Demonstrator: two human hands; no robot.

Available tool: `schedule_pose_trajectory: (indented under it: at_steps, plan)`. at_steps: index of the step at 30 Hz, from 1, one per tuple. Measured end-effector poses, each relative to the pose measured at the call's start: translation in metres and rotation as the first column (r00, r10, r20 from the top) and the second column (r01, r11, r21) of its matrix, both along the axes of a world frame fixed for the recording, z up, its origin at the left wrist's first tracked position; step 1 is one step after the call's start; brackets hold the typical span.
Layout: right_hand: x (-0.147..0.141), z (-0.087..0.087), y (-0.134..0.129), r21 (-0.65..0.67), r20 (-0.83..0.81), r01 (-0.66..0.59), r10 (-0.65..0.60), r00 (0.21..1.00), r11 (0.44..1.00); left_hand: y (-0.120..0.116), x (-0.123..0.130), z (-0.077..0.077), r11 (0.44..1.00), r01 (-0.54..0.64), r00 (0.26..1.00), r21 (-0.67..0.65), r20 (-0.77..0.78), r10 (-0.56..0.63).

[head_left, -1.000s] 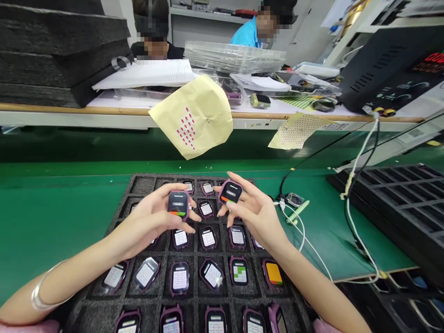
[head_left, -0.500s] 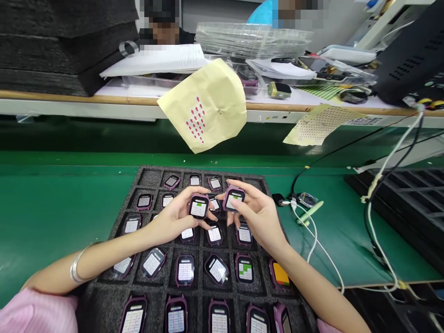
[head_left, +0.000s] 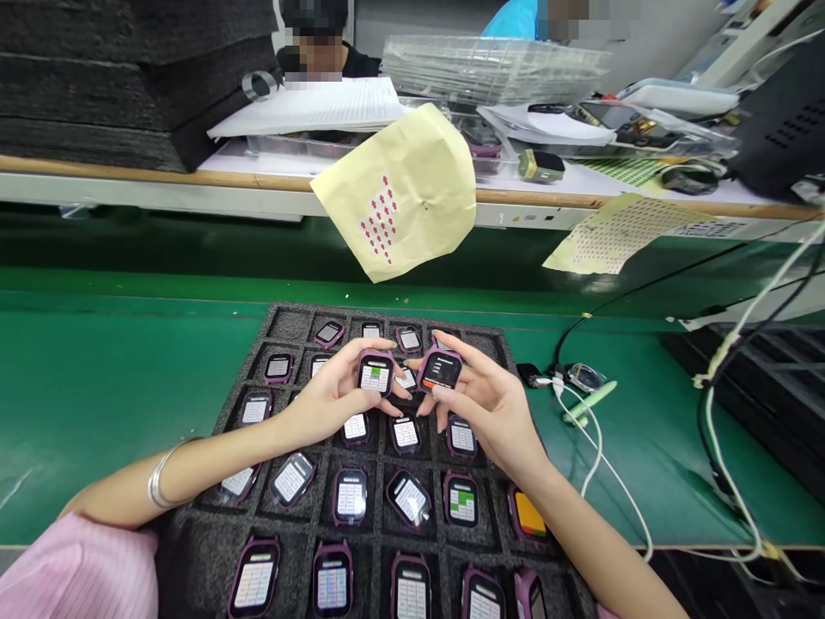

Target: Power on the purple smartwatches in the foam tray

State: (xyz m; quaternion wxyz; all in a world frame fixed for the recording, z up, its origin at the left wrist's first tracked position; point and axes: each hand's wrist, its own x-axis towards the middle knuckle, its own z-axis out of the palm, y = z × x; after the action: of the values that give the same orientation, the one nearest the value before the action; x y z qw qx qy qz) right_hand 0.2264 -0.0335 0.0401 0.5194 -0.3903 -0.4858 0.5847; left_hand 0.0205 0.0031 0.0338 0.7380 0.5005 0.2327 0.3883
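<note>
My left hand (head_left: 335,391) is closed around a purple-framed smartwatch (head_left: 375,375) without a strap; its lit screen shows a white grid with green cells, and my thumb rests at its lower edge. A second purple smartwatch (head_left: 441,370) is gripped in my right hand (head_left: 493,404), its screen dark with small text and an orange strip near my thumb. Both watches are held side by side above a black foam tray (head_left: 287,325). Several similar watches lie in the tray's compartments, among them one with green cells (head_left: 461,500) and one with an orange screen (head_left: 529,514).
Right of the tray lie a small black device (head_left: 531,375), white cables (head_left: 599,438) and a light green tool (head_left: 590,402) on the green table. A shelf (head_left: 245,191) at the back bears papers and black foam blocks (head_left: 77,94). Yellow sheets (head_left: 412,198) hang from it. A person (head_left: 322,52) sits beyond.
The right watch's screen has gone from a white grid with green to a dark page with orange, and my right thumb has moved down it. My left thumb has shifted onto its watch's edge.
</note>
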Motion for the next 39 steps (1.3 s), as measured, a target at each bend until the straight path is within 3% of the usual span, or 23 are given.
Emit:
schedule_pose_trajectory:
  at_steps: [9,15,26,31,39]
  plan:
    - [0.004,-0.002,0.002,-0.012,-0.062,-0.014,0.013,0.998,1.000,0.001,0.000,-0.005,0.999,-0.026,0.999,0.036,-0.034,0.027]
    - [0.004,-0.005,0.003,-0.006,0.011,0.044,-0.044,0.999,0.999,0.001,-0.001,-0.003,0.999,-0.038,0.999,0.037,-0.034,0.039]
    - [0.004,-0.005,0.000,0.021,-0.056,-0.092,0.093,0.994,0.996,0.005,0.001,-0.004,0.994,-0.108,0.992,-0.003,-0.069,0.108]
    - [0.003,-0.005,-0.002,0.022,0.013,-0.051,0.050,0.999,0.998,0.003,0.001,-0.005,0.996,-0.085,0.995,-0.011,-0.051,0.084]
    - [0.018,-0.002,0.003,-0.033,0.145,-0.087,0.091,0.985,0.996,0.003,-0.003,-0.012,0.999,-0.048,0.997,0.016,-0.062,0.049]
